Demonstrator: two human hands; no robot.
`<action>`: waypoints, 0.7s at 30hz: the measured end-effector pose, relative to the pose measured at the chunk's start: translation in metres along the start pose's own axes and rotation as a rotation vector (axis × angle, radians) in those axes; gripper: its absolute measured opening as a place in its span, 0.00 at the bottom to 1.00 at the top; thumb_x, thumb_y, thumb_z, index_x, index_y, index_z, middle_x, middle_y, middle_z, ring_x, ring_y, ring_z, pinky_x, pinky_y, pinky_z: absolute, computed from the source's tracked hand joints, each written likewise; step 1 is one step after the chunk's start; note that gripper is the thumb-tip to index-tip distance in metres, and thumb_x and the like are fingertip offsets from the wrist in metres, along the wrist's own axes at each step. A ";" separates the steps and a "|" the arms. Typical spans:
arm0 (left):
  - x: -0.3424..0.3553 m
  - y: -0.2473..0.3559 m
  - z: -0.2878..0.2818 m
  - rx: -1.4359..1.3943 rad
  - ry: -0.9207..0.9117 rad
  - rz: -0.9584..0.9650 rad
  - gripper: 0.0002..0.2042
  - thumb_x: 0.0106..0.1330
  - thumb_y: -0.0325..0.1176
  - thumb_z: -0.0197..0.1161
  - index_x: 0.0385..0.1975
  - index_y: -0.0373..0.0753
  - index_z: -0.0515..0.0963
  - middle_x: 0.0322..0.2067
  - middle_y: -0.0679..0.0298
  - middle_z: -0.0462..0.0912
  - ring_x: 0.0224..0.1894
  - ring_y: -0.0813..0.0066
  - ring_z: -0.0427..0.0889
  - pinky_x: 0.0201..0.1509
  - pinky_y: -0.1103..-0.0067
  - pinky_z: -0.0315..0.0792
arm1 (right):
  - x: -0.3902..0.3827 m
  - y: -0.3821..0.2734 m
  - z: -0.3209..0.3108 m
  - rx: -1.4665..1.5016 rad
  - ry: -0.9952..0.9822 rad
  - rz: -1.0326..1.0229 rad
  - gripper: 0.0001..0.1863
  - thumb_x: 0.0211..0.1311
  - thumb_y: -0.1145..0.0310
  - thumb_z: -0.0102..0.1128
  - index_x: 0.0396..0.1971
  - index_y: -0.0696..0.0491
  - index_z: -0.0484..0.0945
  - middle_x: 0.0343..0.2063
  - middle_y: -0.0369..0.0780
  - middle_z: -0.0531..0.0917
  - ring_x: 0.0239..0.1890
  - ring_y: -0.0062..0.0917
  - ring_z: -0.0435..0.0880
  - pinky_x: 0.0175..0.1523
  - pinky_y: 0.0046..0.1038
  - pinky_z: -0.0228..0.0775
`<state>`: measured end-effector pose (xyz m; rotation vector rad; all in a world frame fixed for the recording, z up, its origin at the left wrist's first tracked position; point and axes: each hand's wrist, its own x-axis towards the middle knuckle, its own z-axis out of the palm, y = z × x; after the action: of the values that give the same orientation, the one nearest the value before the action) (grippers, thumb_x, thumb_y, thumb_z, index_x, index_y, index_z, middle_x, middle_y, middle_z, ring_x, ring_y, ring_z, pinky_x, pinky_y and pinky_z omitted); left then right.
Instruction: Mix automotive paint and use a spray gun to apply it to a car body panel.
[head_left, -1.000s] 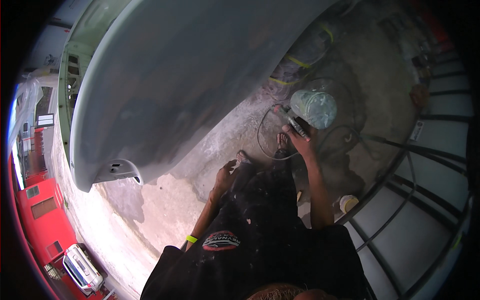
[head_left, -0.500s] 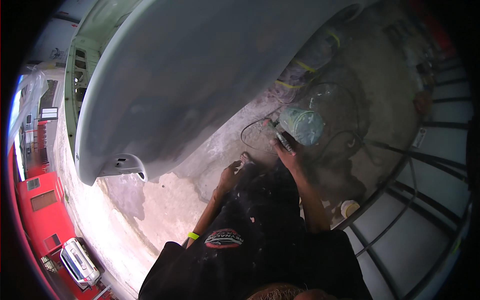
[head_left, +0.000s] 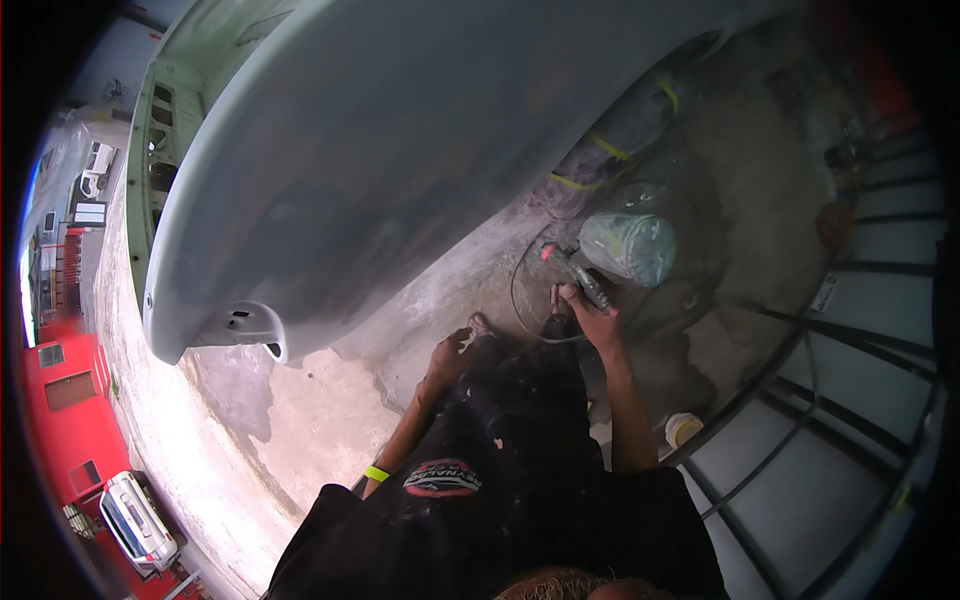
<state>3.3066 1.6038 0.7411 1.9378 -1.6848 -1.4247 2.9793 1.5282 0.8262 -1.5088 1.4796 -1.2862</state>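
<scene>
My right hand (head_left: 597, 318) is closed around a slim greyish hand tool (head_left: 590, 286), which has a red part at its far end. A thin hose (head_left: 517, 290) loops on the floor beside this tool; its connection cannot be made out. Just beyond the hand stands a cloudy pale green bucket (head_left: 628, 247). My left hand (head_left: 450, 362) hangs in front of my leg with curled fingers, and whatever they may hold is hidden. Ahead of both hands spreads a large grey, primer-coloured car body panel (head_left: 330, 170), touched by neither hand.
Plastic-wrapped bundles with yellow bands (head_left: 610, 150) sit under the panel's right edge. A small yellowish-white tub (head_left: 683, 430) stands at right, near dark metal bars (head_left: 860, 335). Far left are a red wall (head_left: 65, 410) and a white car (head_left: 138, 522).
My right hand and the tool have shifted slightly right and down in view. The panel, bucket and background have also shifted as my head moved. The left hand remains curled.
</scene>
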 end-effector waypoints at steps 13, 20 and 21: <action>0.010 0.009 0.001 -0.125 0.031 0.164 0.19 0.69 0.40 0.66 0.54 0.37 0.79 0.52 0.51 0.85 0.48 0.51 0.87 0.51 0.64 0.79 | 0.037 -0.069 -0.048 -0.006 0.270 0.229 0.20 0.66 0.55 0.73 0.38 0.59 0.82 0.29 0.33 0.79 0.31 0.17 0.75 0.38 0.27 0.70; 0.017 0.009 0.009 -0.094 0.080 0.202 0.15 0.69 0.39 0.65 0.51 0.38 0.79 0.48 0.53 0.85 0.49 0.50 0.86 0.51 0.64 0.78 | -0.012 -0.110 0.050 0.090 -0.165 -0.149 0.18 0.62 0.57 0.75 0.41 0.56 0.84 0.34 0.42 0.88 0.36 0.36 0.86 0.45 0.35 0.77; 0.018 0.006 0.012 -0.098 0.078 0.206 0.15 0.69 0.39 0.65 0.51 0.38 0.79 0.48 0.53 0.85 0.49 0.50 0.86 0.51 0.64 0.78 | -0.025 -0.100 0.060 0.035 -0.264 -0.137 0.19 0.60 0.55 0.76 0.42 0.54 0.85 0.37 0.42 0.89 0.39 0.37 0.88 0.47 0.36 0.78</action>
<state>3.2919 1.5912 0.7294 1.6908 -1.6898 -1.3123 3.0718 1.5564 0.8969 -1.7081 1.1968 -1.1322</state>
